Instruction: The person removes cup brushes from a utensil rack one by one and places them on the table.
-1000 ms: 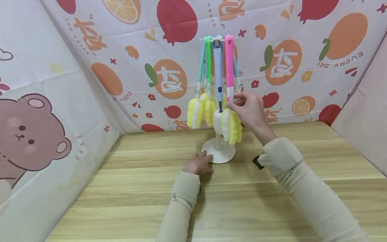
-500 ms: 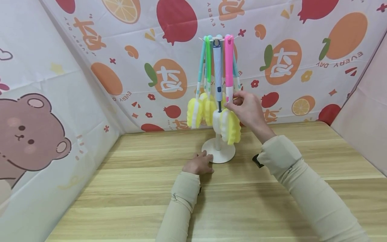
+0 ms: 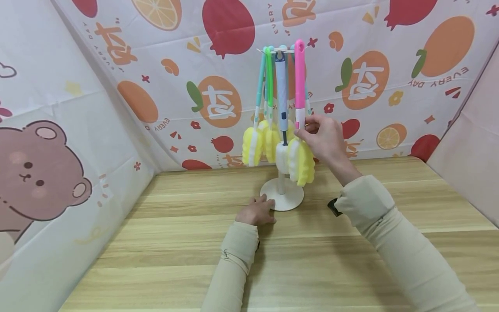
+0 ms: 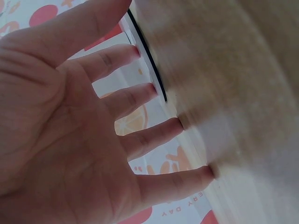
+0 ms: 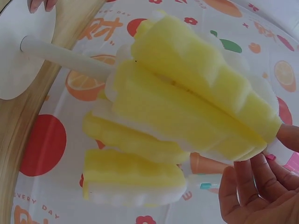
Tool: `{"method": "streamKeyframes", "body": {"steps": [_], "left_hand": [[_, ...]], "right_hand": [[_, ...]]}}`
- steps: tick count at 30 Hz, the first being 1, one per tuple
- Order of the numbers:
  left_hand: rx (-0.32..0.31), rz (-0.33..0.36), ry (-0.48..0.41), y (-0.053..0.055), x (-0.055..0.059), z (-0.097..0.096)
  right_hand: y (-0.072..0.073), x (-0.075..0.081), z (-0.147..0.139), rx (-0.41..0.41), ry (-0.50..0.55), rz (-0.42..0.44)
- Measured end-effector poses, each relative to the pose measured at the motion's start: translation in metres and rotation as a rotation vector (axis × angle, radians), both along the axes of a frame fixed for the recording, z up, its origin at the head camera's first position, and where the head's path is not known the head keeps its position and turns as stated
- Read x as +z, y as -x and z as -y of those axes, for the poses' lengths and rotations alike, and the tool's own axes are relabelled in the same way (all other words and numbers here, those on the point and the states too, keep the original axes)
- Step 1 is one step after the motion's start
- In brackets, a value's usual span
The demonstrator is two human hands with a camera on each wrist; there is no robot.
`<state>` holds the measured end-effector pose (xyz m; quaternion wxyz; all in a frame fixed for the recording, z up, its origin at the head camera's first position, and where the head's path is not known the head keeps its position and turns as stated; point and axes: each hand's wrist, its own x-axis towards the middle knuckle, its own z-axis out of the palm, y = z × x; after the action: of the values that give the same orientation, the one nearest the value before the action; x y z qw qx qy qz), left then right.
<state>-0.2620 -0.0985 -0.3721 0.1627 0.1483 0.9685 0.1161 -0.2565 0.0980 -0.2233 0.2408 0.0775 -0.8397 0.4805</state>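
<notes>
My right hand (image 3: 326, 138) pinches the pink-handled sponge brush (image 3: 299, 78) low on the white part of its handle, just above the yellow and white sponge head. The handle's holed top stands slightly above the arms of the white hanging stand (image 3: 292, 200). In the right wrist view, the large ridged sponge head (image 5: 201, 60) partly covers the thumb and fingers. With fingers spread and fairly straight, my left hand (image 3: 254, 212) lies at the left of the stand's round base; two fingertips (image 4: 148, 88) meet the base's rim and others touch the table.
Around the stand hang a green-handled brush (image 3: 269, 78), a lilac-blue-handled brush (image 3: 280, 86) and several teal-handled brushes (image 3: 259, 86), sponge heads downward. The wood-grain table (image 3: 175, 242) backs onto a fruit-print cloth (image 3: 167, 86); a bear-print cloth (image 3: 43, 173) covers the left side.
The pink-handled sponge brush has risen and shifted slightly right with my right hand, its top now higher than the stand's arms. My left hand has stayed at the base.
</notes>
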Motion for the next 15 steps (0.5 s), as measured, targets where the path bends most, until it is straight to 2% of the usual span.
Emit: {"method": "streamKeyframes", "body": {"steps": [8,15], "left_hand": [[-0.007,-0.008,0.002,0.0,0.001,0.0],[-0.02,-0.013,-0.008,0.0,0.0,0.001]], "right_hand": [[-0.004,-0.004,-0.006,-0.005,-0.012,-0.055],[-0.004,-0.008,-0.011,0.002,-0.018,-0.024]]}}
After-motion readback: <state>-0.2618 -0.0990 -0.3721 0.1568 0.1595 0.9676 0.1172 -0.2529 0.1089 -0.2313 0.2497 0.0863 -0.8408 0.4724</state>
